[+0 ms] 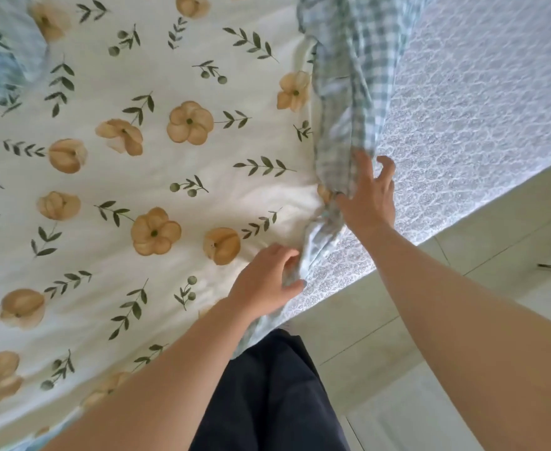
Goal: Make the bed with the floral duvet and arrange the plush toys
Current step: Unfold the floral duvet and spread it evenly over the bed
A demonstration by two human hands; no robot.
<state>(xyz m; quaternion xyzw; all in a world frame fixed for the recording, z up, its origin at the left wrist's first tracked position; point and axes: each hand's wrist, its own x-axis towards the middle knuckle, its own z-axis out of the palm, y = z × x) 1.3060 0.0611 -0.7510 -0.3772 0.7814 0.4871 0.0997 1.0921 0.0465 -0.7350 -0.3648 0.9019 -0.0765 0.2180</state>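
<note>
Duvet: white floral fabric duvet [170,177], spread left of both hands.
Left hand [267,281]: pinches its bunched edge.
Right hand [368,196]: grasps the turned-back green-checked edge.
Open room: pale quilted mattress [479,109], right of it.

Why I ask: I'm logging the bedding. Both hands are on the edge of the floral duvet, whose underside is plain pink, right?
Not quite. The head view shows the underside of the floral duvet is green-and-white check, not plain pink. The left hand and right hand are indeed on its edge.
</note>
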